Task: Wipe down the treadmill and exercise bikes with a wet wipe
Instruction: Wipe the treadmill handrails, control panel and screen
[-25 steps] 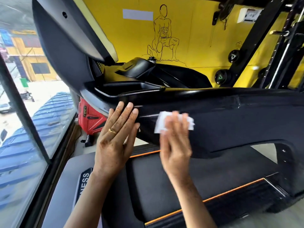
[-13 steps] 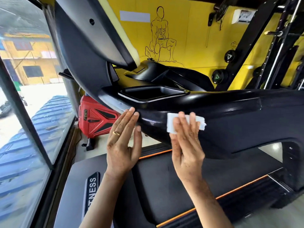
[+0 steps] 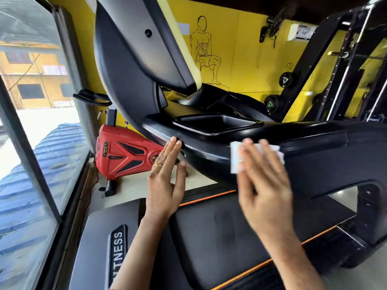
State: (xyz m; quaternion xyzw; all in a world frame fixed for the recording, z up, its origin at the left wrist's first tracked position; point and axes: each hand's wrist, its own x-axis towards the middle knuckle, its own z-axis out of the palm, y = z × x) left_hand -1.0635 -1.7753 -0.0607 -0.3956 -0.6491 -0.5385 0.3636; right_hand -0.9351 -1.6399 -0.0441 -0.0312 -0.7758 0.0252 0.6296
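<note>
- Wiping the treadmill (image 3: 335,160) is the step in hand, judged from the head view, the only view supplied.
- Right hand (image 3: 266,191): its fingers are straight and slightly spread, and they press the wet wipe (image 3: 235,160) flat against the black console arm. Motion blur hides the thumb position.
- Wet wipe location: it lies between the right palm and the console arm, just below and to the right of the tray recess (image 3: 217,122). White edges show to the left and right of the fingers.
- Left hand (image 3: 165,185): its fingers are straight and held together. The fingertips touch the lower edge of the console, just left of the tray recess. It holds nothing and appears to steady the person. A ring (image 3: 158,164) sits on 1 finger.
- Running deck (image 3: 219,227): it lies below both hands, and neither hand touches it.
- Exercise bike (image 3: 123,153): 1 red unit stands beside the window (image 3: 31,143), well apart from both hands. No other bike can be confirmed.
- Progress, as a judgement: the task is at an early or middle stage, with the treadmill in work and the bike to follow.
- Next move, as a judgement: sweep the wipe along the console arm to the right with steady flat pressure, then treat the tray recess and the deck rails.
</note>
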